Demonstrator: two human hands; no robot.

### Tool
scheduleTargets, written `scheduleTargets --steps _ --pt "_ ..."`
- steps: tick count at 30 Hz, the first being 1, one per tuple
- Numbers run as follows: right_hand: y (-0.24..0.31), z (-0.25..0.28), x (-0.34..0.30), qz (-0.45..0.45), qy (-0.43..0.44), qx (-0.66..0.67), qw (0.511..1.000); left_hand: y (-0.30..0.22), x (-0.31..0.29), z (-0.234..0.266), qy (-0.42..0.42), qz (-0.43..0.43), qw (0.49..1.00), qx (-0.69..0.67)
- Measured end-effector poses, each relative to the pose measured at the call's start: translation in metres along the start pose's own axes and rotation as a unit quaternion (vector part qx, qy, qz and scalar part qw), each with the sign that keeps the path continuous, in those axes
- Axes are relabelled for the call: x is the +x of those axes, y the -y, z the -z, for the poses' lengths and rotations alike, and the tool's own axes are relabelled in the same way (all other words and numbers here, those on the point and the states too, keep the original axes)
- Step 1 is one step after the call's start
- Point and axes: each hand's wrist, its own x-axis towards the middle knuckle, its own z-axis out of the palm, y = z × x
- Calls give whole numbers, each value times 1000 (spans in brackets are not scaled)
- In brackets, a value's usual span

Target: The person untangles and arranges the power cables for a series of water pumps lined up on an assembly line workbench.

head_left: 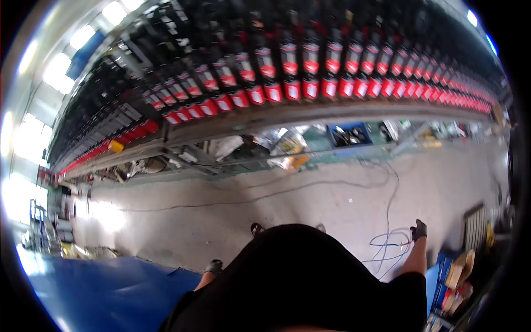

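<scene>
My left hand [214,267], in a dark glove, hangs low by my side near a blue sheet-like surface [121,288]. It is small in view, and how its fingers lie cannot be made out. Out to the right is my right hand [419,229], also in a dark glove, with the thumb standing apart from the fingers and nothing visible in it. Loops of thin blue hose or cable [381,244] lie on the floor just left of that hand. Whether any of it touches the glove is unclear.
Ahead runs a long bench [238,127] bearing rows of red-and-black cylindrical items [292,88]. Under it sit a blue crate [348,134] and plastic bags [287,145]. A dark cable [276,193] crosses the floor. Cardboard boxes [460,270] and a slatted rack [474,228] stand at right.
</scene>
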Motion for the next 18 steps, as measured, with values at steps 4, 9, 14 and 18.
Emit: scheduleTargets --steps 4,9,14,18 --pt "49 -126 -28 107 57 -18 992 -29 8 -5 45 -130 990 -14" --pt "2 -262 -62 210 217 -194 933 -34 44 49 -55 -108 969 -216" --pt "-64 -393 -154 -27 222 -218 950 14 82 143 -149 -77 964 -206" --pt "-107 -420 -144 -119 218 -259 933 16 106 184 -133 -78 962 -227"
